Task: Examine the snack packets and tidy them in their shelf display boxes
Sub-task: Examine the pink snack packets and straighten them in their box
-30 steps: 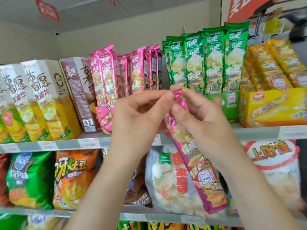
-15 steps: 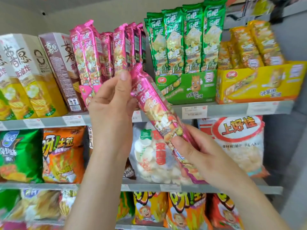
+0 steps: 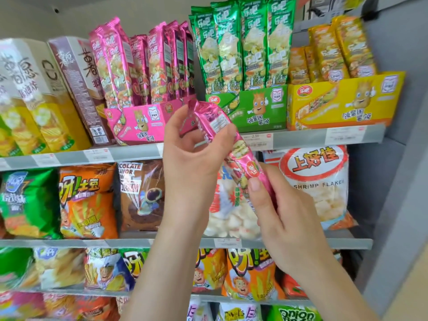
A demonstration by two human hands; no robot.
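Note:
I hold one long pink snack packet (image 3: 234,149) slanted in front of the shelves, its back label facing me. My left hand (image 3: 196,154) grips its upper end and my right hand (image 3: 278,209) grips its lower end. Behind it on the top shelf stands the pink display box (image 3: 141,123) with several upright pink packets (image 3: 143,66). To its right are the green display box (image 3: 250,107) with green packets (image 3: 243,42) and the yellow display box (image 3: 342,100) with leaning yellow packets (image 3: 333,49).
Tall yellow and brown cartons (image 3: 46,93) stand at the top shelf's left. The shelf below holds green, orange and brown bags (image 3: 85,200) and a shrimp flakes bag (image 3: 317,181). Lower shelves carry more bags. A grey upright panel (image 3: 398,158) bounds the right side.
The packet has been lowered and turned so its back label shows. My left hand came down with its top end; my right hand stayed on the lower end. The view dropped.

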